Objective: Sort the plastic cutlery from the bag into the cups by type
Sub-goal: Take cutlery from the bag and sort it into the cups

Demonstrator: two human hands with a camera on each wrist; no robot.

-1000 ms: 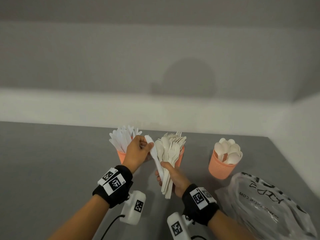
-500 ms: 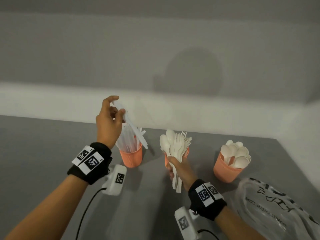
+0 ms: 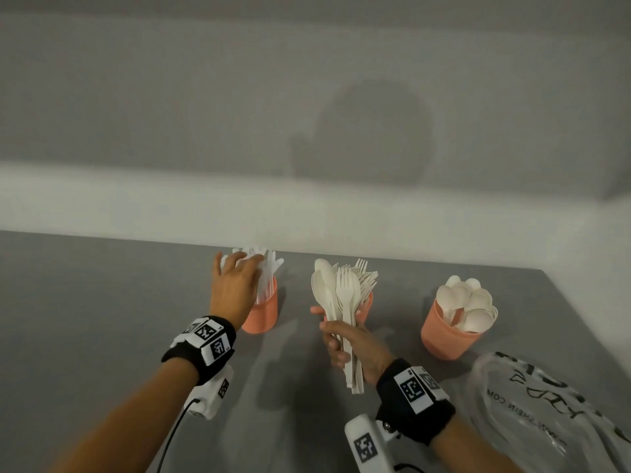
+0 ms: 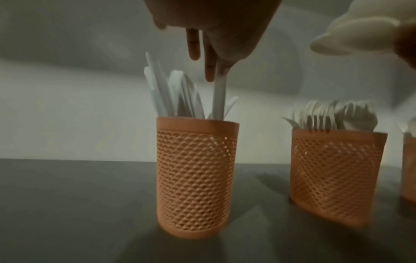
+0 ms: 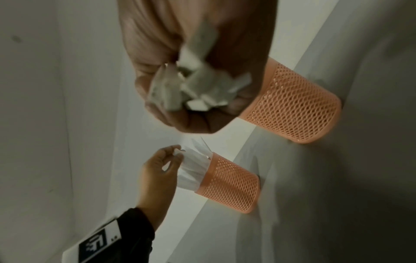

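The left hand (image 3: 235, 288) is over the left orange mesh plastic cup (image 4: 195, 178), fingers pointing down and pinching the top of a white plastic knife (image 4: 219, 99) that stands with its lower end already inside the cup among the other knives. The right hand (image 3: 355, 346) is closed round the handles of a mixed bunch of white plastic spoons and forks (image 3: 341, 295), held upright in front of the middle orange mesh cup (image 4: 335, 178), which carries forks. A third orange mesh cup (image 3: 450, 336) to the right holds spoons, and the clear printed plastic bag (image 3: 546, 414) lies on the grey counter (image 3: 102, 319) at the near right.

This cutlery looks very light and thin — stiff enough to stand in a cup, but likely to flex and to snap if bent hard. The smooth pieces probably slide against each other, so the bunch is best gripped low on the handles, as it is, and single pieces drawn out by the head end. The cups seem light too and could tip if a piece catches the rim.

Hard to make out: how many pieces the bunch holds, and its split between spoons and forks. The middle cup is mostly hidden behind the bunch in the head view — the wrist views are blurred. Whether anything remains in the bag cannot be told; it is cut off at the frame edge.
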